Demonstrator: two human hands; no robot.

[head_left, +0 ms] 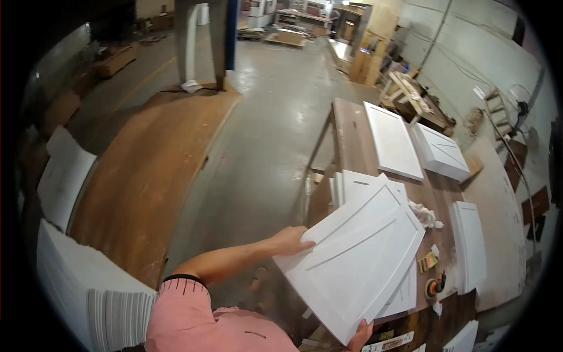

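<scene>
A large white panel (346, 258) with recessed lines, like a cabinet door, is tilted between my two hands over the near end of the workbench. My left hand (293, 241) grips its left edge, thumb on top. Low in the picture, my right hand (360, 337) grips its near corner, the fingers mostly hidden beneath. Under and behind it lie more white panels (358, 183) on the brown workbench (352, 126). To the right of the held panel are a small orange and black sander (433, 287), a yellow packet (428, 261) and a crumpled white cloth (427, 216).
Farther along the bench lie a flat white panel (394, 141) and a stack of white panels (441, 151). Another stack (469, 246) stands at its right side. On my left are a long brown board (152, 158) and stacked white sheets (117, 317). A grey floor aisle (258, 135) runs between.
</scene>
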